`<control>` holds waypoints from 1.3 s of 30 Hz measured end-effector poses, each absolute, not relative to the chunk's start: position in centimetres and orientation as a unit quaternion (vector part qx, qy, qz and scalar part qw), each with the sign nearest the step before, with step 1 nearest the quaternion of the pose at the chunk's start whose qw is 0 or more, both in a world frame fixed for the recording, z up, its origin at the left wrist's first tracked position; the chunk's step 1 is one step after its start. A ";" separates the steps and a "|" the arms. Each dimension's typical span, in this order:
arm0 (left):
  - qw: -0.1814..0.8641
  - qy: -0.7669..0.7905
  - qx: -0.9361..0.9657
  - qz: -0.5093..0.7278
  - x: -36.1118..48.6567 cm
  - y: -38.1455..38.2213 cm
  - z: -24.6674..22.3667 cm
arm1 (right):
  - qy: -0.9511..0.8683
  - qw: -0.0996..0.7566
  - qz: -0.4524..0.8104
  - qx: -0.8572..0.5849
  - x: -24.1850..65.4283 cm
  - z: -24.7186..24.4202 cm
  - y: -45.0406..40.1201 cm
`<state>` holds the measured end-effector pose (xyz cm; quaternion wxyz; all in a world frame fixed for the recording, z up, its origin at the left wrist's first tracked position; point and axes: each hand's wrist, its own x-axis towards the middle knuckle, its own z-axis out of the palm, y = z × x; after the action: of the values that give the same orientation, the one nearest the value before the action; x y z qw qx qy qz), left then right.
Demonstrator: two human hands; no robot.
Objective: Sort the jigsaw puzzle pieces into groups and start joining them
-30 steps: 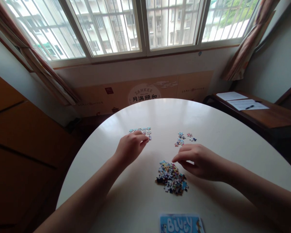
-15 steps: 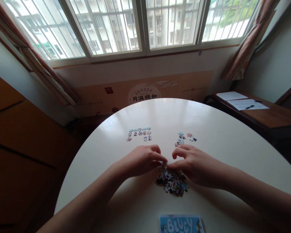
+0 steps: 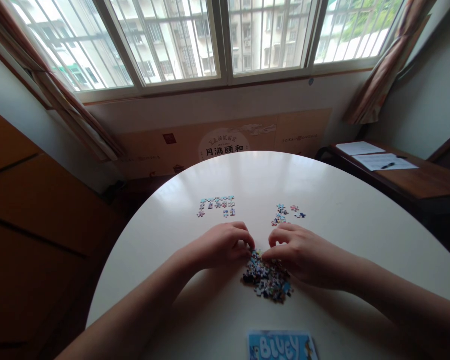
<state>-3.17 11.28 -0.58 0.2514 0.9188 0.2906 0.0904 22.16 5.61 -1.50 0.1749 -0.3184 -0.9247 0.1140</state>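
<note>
Window [image 3: 195, 40]: 1, barred, 4 panes, 2 curtains [image 3: 384, 80] flanking.
Table [image 3: 333, 185]: 1, round, white, glossy.
Side desk [image 3: 440, 172]: 1, brown, right of table.
Left hand [image 3: 223, 243]: fingers curled at puzzle pile [image 3: 270, 282], far-left edge; can't tell if pinching.
Right hand [image 3: 302, 250]: fingertips at pile's far side; grip, can't tell.
Blue box [image 3: 281, 346]: 1, nearest viewer.
Puzzle pile: 1, mid-table.
Piece groups [image 3: 218, 204]: 2, beyond hands.

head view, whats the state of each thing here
puzzle pile, loosely heaped
left hand, curled at the pile; grip unclear
right hand, curled, thumb and index apart
left pieces, in gapped rows
right pieces, loosely grouped
Bluey item, flat, partly cropped
curtains, gathered
papers, lying flat
pen, lying on paper
</note>
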 end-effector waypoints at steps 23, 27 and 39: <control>0.222 0.283 0.928 0.100 -3.0 10.9 -0.9 | -0.920 0.189 0.112 -0.325 22.3 -1.5 5.9; 0.233 0.275 0.926 0.112 -2.9 11.0 -0.9 | -0.920 0.189 0.108 -0.326 22.3 -1.5 5.9; 0.231 0.275 0.927 0.107 -2.9 10.8 -0.6 | -0.931 0.164 0.098 -0.310 22.0 -1.3 5.6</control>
<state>-2.89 10.82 -0.57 0.2308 0.9272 0.2750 0.1068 22.00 5.62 -1.28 0.1643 -0.3097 -0.9314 0.0984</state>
